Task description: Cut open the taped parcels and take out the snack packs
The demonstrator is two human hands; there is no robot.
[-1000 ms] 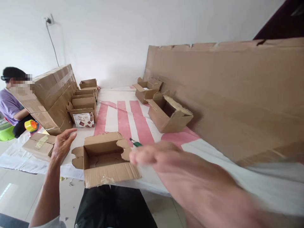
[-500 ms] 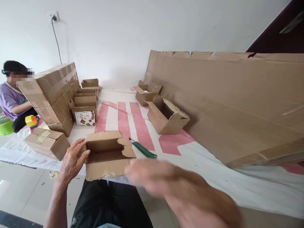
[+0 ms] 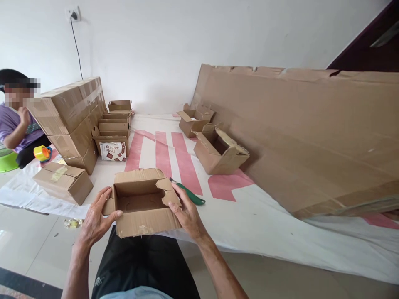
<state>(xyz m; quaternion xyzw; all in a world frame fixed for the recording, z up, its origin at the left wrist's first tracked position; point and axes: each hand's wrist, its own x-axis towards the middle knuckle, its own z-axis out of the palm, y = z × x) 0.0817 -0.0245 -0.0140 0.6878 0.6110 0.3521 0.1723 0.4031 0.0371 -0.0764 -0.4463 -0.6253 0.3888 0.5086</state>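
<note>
One open box | left hand, right hand holding | one tool

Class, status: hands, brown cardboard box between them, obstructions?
Left hand and right hand on end flaps; box open. Possible obstruction: green-handled tool beside right hand.

White wall (with socket), tiled floor
</note>
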